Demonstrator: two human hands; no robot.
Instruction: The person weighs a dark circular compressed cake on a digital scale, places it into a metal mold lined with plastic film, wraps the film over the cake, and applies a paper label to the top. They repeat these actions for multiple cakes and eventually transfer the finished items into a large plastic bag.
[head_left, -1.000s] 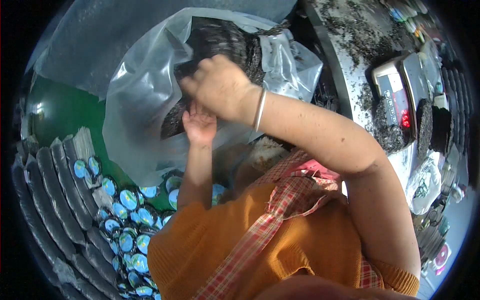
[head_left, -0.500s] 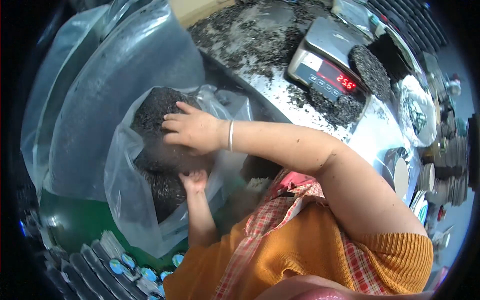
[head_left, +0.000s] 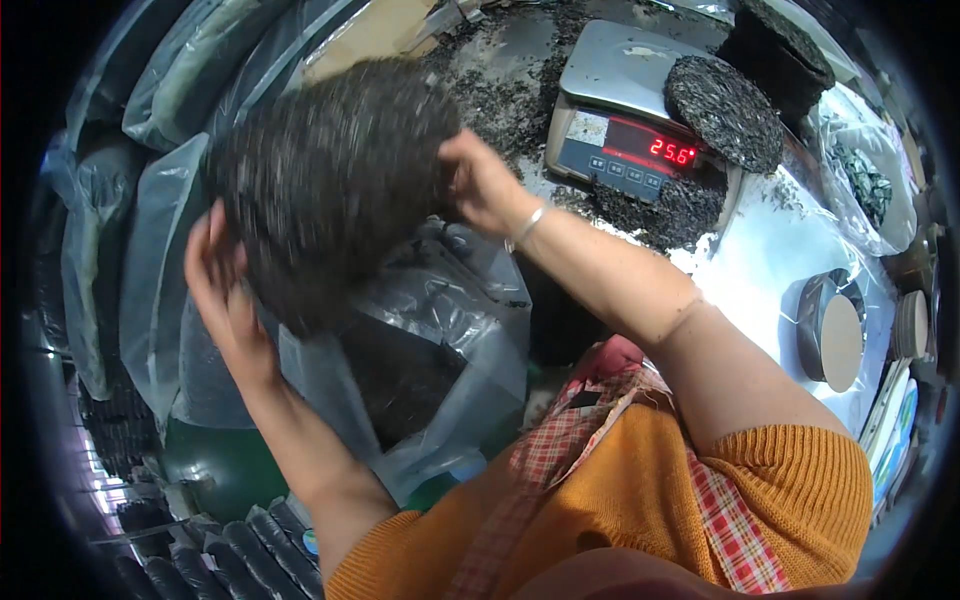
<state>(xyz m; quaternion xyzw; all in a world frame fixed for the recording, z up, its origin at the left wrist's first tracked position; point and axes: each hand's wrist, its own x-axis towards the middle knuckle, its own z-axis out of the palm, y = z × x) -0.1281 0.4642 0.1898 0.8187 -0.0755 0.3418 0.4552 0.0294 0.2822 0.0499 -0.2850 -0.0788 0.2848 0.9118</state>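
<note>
Toward the upper left of the frame, we hold up a big, dark, rounded, flaky mass [head_left: 335, 190], blurred, between both hands. Our bare left hand [head_left: 228, 290] spreads its fingers along the mass's lower left edge; our bare right hand [head_left: 488, 188] pinches its right edge. Below, near the centre, lies a clear plastic bag [head_left: 495, 365]; at upper right sits a silver weighing scale [head_left: 615, 75].
</note>
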